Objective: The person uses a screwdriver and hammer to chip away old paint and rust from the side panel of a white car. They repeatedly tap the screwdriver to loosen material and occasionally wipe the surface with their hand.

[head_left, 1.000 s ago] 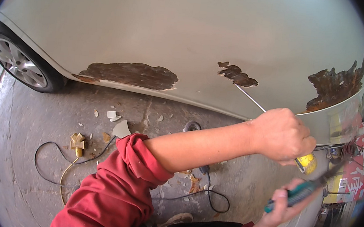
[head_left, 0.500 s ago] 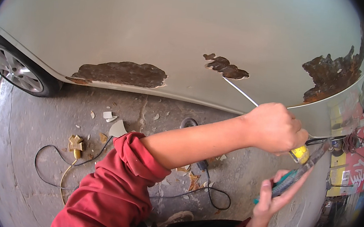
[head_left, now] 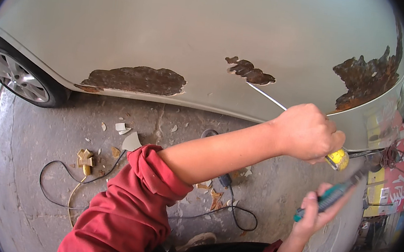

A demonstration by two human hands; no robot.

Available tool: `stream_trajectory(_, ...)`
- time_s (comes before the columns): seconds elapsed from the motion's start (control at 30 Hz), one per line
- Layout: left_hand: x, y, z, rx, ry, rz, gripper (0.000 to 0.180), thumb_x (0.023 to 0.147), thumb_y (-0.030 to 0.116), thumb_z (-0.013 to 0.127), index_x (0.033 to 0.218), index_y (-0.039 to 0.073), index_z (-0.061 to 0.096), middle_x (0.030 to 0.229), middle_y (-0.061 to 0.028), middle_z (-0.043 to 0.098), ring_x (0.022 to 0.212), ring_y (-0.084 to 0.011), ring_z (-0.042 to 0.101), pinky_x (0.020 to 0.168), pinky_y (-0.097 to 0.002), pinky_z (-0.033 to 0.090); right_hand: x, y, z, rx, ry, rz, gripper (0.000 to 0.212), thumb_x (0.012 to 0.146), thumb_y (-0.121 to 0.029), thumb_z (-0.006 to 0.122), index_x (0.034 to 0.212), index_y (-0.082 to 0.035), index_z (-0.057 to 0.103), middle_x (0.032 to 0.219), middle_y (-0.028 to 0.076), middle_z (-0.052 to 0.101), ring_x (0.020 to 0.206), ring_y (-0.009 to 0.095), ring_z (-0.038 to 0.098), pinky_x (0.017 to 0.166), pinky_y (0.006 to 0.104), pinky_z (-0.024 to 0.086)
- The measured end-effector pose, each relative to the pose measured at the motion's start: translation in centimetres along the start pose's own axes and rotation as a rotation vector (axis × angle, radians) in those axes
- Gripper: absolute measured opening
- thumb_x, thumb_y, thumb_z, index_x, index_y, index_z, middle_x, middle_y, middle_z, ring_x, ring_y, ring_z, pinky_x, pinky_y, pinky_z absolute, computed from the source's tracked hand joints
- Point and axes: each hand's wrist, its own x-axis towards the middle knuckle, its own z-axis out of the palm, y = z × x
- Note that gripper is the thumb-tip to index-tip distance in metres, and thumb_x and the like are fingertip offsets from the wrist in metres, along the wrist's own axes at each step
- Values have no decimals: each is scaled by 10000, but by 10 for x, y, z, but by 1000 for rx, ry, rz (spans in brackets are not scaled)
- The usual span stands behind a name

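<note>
One fist, your left hand [head_left: 308,133], wraps a yellow-handled, steel-shafted screwdriver [head_left: 339,159] right of centre, apparently slanted to set its tip beside the jagged brown patch [head_left: 251,72]; lower right, your right hand [head_left: 317,216] clasps a blurred teal-handled tool [head_left: 333,197].

Soft, even light gives the pale car panel [head_left: 183,21] a faint sheen; whitish glare streaks the floor [head_left: 27,147] at far left. Motion blur smears the teal-handled tool [head_left: 330,199], lower right. Black fisheye vignetting rings the frame, bending straight edges.
</note>
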Motion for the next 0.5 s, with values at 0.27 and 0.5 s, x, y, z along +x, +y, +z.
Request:
stream_trajectory(0.27, -1, 1, 1, 51, -63, -6, 365, 620, 259, 793, 775, 91, 509, 640, -51, 578, 593, -277, 640, 488, -419, 513, 2, 0, -3, -113, -133, 32, 912, 809, -61, 669, 1577, -3, 181, 1022, 96, 521, 711, 133, 503, 600, 256, 445)
stream_trajectory(0.5, 3, -2, 1, 9, -34, -21, 323, 639, 257, 771, 766, 86, 529, 634, -62, 599, 586, -291, 646, 488, -429, 513, 16, -9, -7, 332, 402, -66, 658, 844, -4, 596, 1454, -48, 352, 966, 82, 535, 690, 84, 479, 526, 195, 416)
